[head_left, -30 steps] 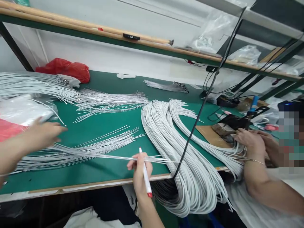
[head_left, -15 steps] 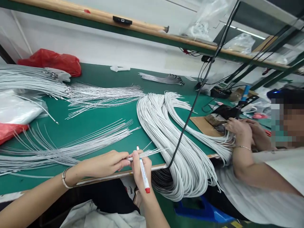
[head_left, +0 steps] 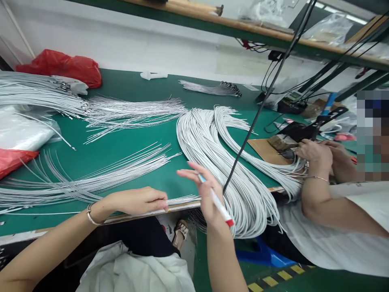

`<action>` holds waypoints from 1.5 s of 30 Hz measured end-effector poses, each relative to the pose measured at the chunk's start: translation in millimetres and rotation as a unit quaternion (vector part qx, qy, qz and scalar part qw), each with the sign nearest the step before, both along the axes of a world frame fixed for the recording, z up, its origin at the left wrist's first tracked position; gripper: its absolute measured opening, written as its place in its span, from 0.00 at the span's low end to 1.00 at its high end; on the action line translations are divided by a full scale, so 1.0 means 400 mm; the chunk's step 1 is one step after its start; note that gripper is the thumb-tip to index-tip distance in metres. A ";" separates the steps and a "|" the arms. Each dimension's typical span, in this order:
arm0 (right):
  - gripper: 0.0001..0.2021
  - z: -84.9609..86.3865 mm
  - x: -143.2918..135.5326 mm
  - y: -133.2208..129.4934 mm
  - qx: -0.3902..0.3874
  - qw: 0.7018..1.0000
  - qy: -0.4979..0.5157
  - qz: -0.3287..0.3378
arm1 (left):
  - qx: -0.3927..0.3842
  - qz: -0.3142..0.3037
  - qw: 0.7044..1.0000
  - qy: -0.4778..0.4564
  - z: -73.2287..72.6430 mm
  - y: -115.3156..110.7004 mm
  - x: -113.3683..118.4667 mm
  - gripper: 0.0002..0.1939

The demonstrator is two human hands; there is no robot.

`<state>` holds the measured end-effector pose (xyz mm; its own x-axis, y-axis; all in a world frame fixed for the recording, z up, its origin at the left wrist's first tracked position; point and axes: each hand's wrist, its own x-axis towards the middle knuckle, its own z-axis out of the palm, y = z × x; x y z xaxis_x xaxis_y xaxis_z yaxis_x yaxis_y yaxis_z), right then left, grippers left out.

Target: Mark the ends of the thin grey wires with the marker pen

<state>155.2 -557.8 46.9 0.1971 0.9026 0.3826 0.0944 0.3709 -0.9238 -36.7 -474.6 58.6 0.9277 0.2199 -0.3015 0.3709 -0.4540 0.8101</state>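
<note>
My left hand (head_left: pixel 142 201) is closed at the table's front edge, fingers curled over a small bunch of thin grey-white wires (head_left: pixel 185 199). The wire ends stick out to the right of it, lying low along the edge. Raised off to the right, my right hand (head_left: pixel 210 194) grips a white marker pen (head_left: pixel 219 206) with a red end; two of its fingers stretch out to the left. The pen's upper tip is partly hidden by the fingers. Behind my left hand, a loose spread of similar wires (head_left: pixel 121 176) lies on the green table.
A thick coil of white cables (head_left: pixel 209 158) hangs over the edge at right, crossed by a black cord (head_left: pixel 243 146). A co-worker's hands (head_left: pixel 316 156) work beyond it. More wire bundles (head_left: pixel 133 111) and a red bag (head_left: pixel 63 67) lie farther back, under a shelf (head_left: pixel 212 30).
My right hand, with the marker, has moved up and right, away from the wire ends. My left hand stays near the edge with the wires, which now lie lower. The camera view has shifted slightly.
</note>
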 end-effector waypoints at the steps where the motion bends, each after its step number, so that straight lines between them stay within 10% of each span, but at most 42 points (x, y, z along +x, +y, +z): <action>1: 0.26 -0.005 -0.017 0.003 -0.006 1.000 0.006 0.015 | -0.013 0.001 1.000 -0.006 -0.003 -0.003 0.012 0.22; 4: 0.23 -0.031 -0.038 0.005 0.008 0.998 0.055 0.017 | -0.042 0.014 0.999 -0.031 -0.006 -0.011 0.039 0.22; 9: 0.16 -0.081 0.019 -0.019 0.036 0.979 0.101 -0.175 | -0.050 0.073 0.995 -0.052 0.006 -0.012 0.041 0.22; 16: 0.19 -0.095 -0.007 -0.048 -0.140 0.990 -0.021 0.020 | -0.108 0.133 0.985 -0.031 0.019 -0.029 0.038 0.16; 28: 0.23 -0.107 -0.027 -0.031 -0.136 0.990 -0.031 0.008 | -0.177 0.160 0.970 -0.053 -0.012 -0.014 0.046 0.19; 45: 0.24 -0.147 -0.037 -0.015 -0.160 0.987 0.013 0.007 | 0.142 0.052 0.986 -0.070 0.025 -0.036 0.034 0.17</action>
